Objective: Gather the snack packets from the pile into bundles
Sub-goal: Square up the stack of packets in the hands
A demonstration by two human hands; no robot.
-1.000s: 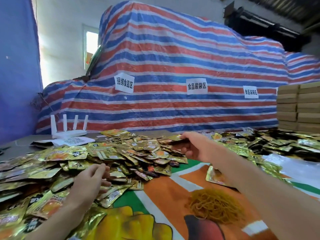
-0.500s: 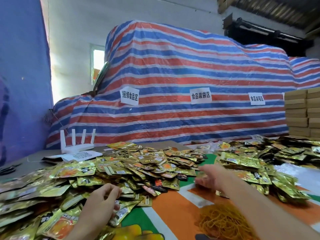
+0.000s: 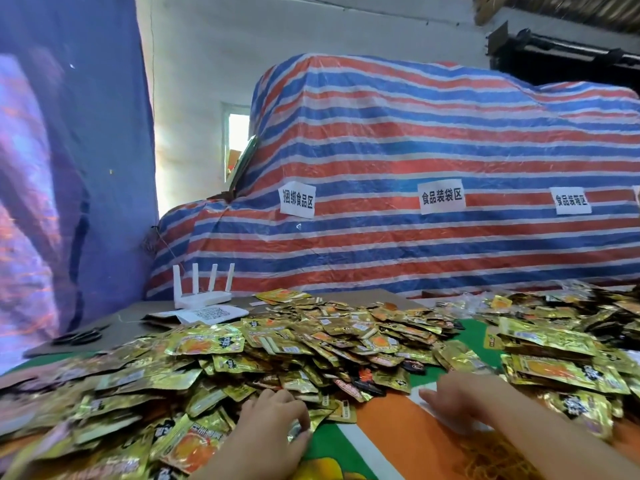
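Note:
A wide pile of gold snack packets covers the left and middle of the table. My left hand rests at the pile's near edge, its fingers curled down over a gold packet. My right hand lies low over the orange and white cloth just right of the pile, with its fingers stretched toward the left and nothing in them. A second heap of gold packets lies to the right of that hand.
A tangle of yellow rubber bands shows under my right forearm. A white router, a QR-code sheet and black scissors sit at the back left. A striped tarp rises behind the table.
My right hand has drawn back from the far pile, lost the packet it held, and come down near the table, fingers straight. The camera has tilted up and left. My left hand stays on the pile.

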